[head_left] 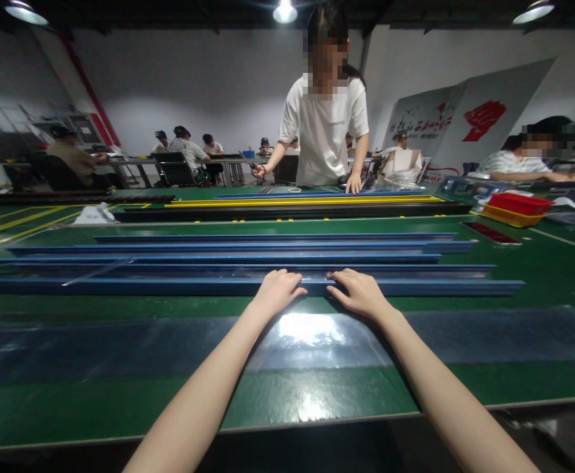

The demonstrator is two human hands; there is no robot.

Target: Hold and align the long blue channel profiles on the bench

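Across the green table lies a long blue channel strip (pixel 144 288), the nearest of several similar ones. My left hand (pixel 281 291) grips its near wall around the middle, fingers over the top and thumb on the near side. A short gap to the right, my right hand (pixel 359 292) holds the same wall in the same way. Both hands' fingertips are partly hidden inside the channel. A narrow clear plastic piece (pixel 98 270) lies slanted over the strips on the left. Between my forearms and beyond them stretches a wide sheet of clear plastic film (pixel 119 348), flat on the table.
More blue strips (pixel 267 238) lie parallel behind. Further back are black (pixel 317 210) and yellow strips (pixel 307 201), where a co-worker (pixel 324 131) stands with one hand on the table. A phone (pixel 491 233) and red and yellow bins (pixel 516 209) sit at the right.
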